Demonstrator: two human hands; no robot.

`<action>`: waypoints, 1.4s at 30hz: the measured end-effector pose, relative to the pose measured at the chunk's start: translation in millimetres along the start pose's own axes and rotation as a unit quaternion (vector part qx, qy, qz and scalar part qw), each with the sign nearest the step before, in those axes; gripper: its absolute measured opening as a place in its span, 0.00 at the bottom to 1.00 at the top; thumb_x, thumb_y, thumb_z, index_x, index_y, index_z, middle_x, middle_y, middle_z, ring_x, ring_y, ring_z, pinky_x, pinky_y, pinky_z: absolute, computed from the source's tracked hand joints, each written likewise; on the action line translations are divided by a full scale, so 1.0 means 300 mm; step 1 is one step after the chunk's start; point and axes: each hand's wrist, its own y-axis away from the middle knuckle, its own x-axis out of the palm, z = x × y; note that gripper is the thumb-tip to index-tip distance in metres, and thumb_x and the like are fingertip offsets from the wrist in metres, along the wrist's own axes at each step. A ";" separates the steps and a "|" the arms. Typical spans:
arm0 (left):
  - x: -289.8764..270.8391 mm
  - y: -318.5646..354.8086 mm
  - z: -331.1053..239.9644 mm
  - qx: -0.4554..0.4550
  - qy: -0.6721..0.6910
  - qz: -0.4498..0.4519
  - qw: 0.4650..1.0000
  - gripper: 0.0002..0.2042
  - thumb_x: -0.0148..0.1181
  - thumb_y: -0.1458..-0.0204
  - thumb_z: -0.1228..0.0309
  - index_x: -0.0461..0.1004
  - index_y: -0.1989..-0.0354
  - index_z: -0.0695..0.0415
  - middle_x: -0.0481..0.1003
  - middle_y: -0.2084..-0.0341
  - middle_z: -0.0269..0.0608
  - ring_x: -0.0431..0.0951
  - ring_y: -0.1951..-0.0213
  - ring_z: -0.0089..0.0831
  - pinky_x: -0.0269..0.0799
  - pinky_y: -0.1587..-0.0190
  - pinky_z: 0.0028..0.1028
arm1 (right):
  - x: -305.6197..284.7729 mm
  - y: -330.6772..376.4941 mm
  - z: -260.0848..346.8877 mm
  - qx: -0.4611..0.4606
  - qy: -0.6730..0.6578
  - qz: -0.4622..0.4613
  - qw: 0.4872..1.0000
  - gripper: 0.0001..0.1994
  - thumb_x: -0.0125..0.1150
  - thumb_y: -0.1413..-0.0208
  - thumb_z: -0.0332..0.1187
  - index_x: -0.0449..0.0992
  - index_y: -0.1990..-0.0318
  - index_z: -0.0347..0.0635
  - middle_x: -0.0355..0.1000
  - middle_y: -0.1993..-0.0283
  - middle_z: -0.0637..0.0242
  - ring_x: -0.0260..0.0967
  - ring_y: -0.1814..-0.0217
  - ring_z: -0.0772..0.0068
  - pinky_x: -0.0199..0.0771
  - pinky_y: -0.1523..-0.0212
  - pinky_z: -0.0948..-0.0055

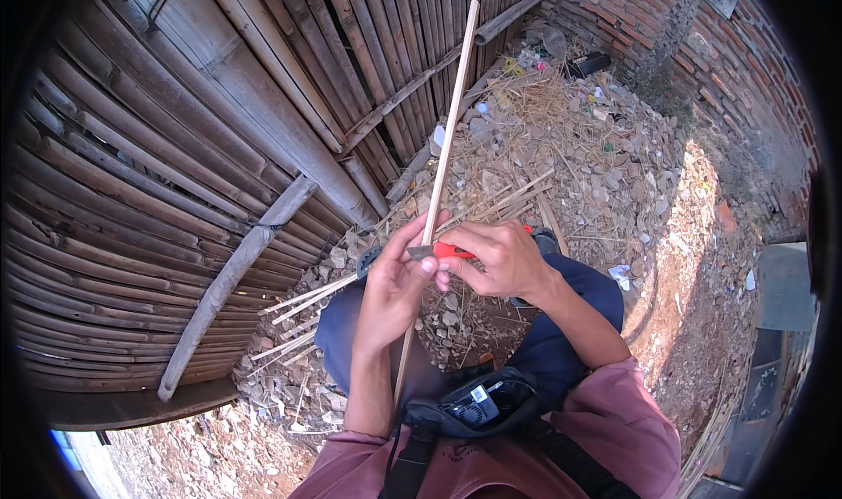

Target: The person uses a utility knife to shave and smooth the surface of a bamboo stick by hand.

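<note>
A long, pale bamboo strip slants up from my lap past my hands toward the bamboo wall. My left hand is closed around its middle, with the thumb on the near side. In my right hand is a knife with an orange-red handle. Its grey blade lies across the strip, close to my left thumb and fingers. My right fingers wrap the handle and partly hide it.
Bamboo slat walling rises at the left, and a brick wall stands at the far right. Cut strips lie beside my left leg, others ahead of my feet. Rubble and dry straw cover the ground. A black pouch sits at my waist.
</note>
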 end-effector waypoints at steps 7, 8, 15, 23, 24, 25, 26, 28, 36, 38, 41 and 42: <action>0.003 -0.002 0.006 -0.009 0.001 -0.026 1.000 0.26 0.56 0.29 0.78 0.60 0.24 0.65 0.74 0.33 0.51 0.79 0.64 0.20 0.79 0.63 0.23 | 0.000 0.001 0.004 0.011 0.019 0.000 1.000 0.11 0.71 0.37 0.41 0.82 0.55 0.44 0.81 0.65 0.62 0.82 0.69 0.56 0.79 0.71 0.60; 0.001 -0.002 0.006 -0.012 0.002 -0.024 1.000 0.25 0.54 0.29 0.80 0.61 0.24 0.64 0.74 0.32 0.51 0.78 0.64 0.20 0.79 0.63 0.22 | 0.000 0.000 0.006 0.011 0.021 -0.001 1.000 0.12 0.71 0.37 0.41 0.83 0.54 0.44 0.81 0.64 0.62 0.82 0.69 0.56 0.79 0.72 0.60; 0.020 0.000 -0.004 -0.033 0.006 -0.057 0.998 0.21 0.54 0.28 0.79 0.65 0.28 0.65 0.78 0.37 0.50 0.78 0.68 0.19 0.76 0.67 0.20 | 0.005 -0.002 0.009 0.011 0.023 -0.030 0.999 0.16 0.72 0.38 0.40 0.83 0.48 0.42 0.82 0.64 0.60 0.82 0.70 0.56 0.79 0.72 0.60; 0.025 -0.003 -0.014 -0.010 0.029 -0.047 0.998 0.25 0.55 0.29 0.80 0.61 0.25 0.66 0.79 0.39 0.50 0.80 0.57 0.23 0.77 0.58 0.24 | 0.001 -0.001 0.002 0.028 0.013 -0.031 0.999 0.13 0.71 0.38 0.39 0.82 0.52 0.43 0.81 0.65 0.62 0.82 0.68 0.56 0.80 0.70 0.60; 0.012 -0.001 -0.012 -0.017 0.017 -0.030 0.999 0.26 0.54 0.29 0.80 0.59 0.24 0.66 0.77 0.37 0.50 0.80 0.55 0.24 0.77 0.56 0.26 | -0.003 -0.004 0.001 0.028 0.011 -0.035 0.999 0.12 0.71 0.38 0.39 0.81 0.53 0.43 0.81 0.66 0.62 0.82 0.68 0.56 0.80 0.70 0.60; -0.009 0.002 -0.008 -0.023 0.005 -0.014 1.000 0.27 0.54 0.29 0.81 0.58 0.23 0.66 0.76 0.36 0.51 0.80 0.53 0.26 0.77 0.53 0.27 | -0.007 -0.008 -0.001 0.028 0.008 -0.039 0.999 0.11 0.71 0.38 0.38 0.81 0.54 0.44 0.81 0.66 0.63 0.82 0.68 0.57 0.79 0.70 0.60; -0.021 0.003 -0.002 -0.029 -0.007 0.002 1.000 0.28 0.53 0.29 0.81 0.56 0.22 0.66 0.75 0.35 0.51 0.80 0.51 0.27 0.78 0.51 0.28 | -0.009 -0.009 -0.005 0.032 0.015 -0.044 0.998 0.10 0.71 0.37 0.39 0.81 0.55 0.44 0.81 0.66 0.63 0.82 0.68 0.57 0.79 0.70 0.61; -0.024 0.002 0.006 -0.010 0.000 0.007 1.000 0.29 0.52 0.29 0.81 0.55 0.21 0.65 0.74 0.36 0.52 0.80 0.51 0.29 0.78 0.50 0.30 | -0.013 -0.008 -0.016 0.041 0.030 -0.055 0.997 0.10 0.70 0.36 0.39 0.81 0.55 0.45 0.80 0.66 0.64 0.82 0.68 0.58 0.78 0.71 0.61; -0.028 0.019 -0.023 -0.097 -0.021 0.009 0.995 0.30 0.52 0.27 0.77 0.52 0.20 0.65 0.73 0.37 0.54 0.81 0.54 0.32 0.80 0.49 0.33 | -0.031 -0.021 -0.009 0.065 0.014 -0.058 0.996 0.11 0.70 0.35 0.42 0.81 0.57 0.44 0.81 0.65 0.65 0.82 0.68 0.60 0.78 0.70 0.62; -0.050 0.021 -0.020 -0.119 -0.081 0.029 0.989 0.29 0.52 0.27 0.77 0.53 0.20 0.64 0.73 0.37 0.55 0.82 0.53 0.33 0.82 0.49 0.34 | -0.030 -0.020 -0.011 0.068 0.010 -0.056 0.996 0.11 0.70 0.35 0.42 0.81 0.57 0.44 0.81 0.65 0.64 0.82 0.68 0.59 0.78 0.70 0.62; -0.050 0.023 -0.014 -0.026 -0.067 0.045 0.996 0.29 0.52 0.27 0.77 0.54 0.20 0.62 0.76 0.46 0.53 0.81 0.58 0.31 0.82 0.52 0.32 | -0.027 -0.016 -0.017 0.068 0.002 -0.060 0.996 0.12 0.69 0.34 0.43 0.81 0.57 0.44 0.81 0.65 0.63 0.82 0.68 0.57 0.78 0.70 0.61; -0.046 0.025 -0.013 -0.030 -0.045 0.044 0.998 0.29 0.53 0.27 0.77 0.54 0.20 0.62 0.77 0.47 0.52 0.80 0.59 0.30 0.81 0.53 0.31 | -0.024 -0.012 -0.024 0.065 0.000 -0.063 0.996 0.12 0.69 0.34 0.43 0.81 0.57 0.43 0.81 0.65 0.62 0.82 0.68 0.57 0.78 0.70 0.61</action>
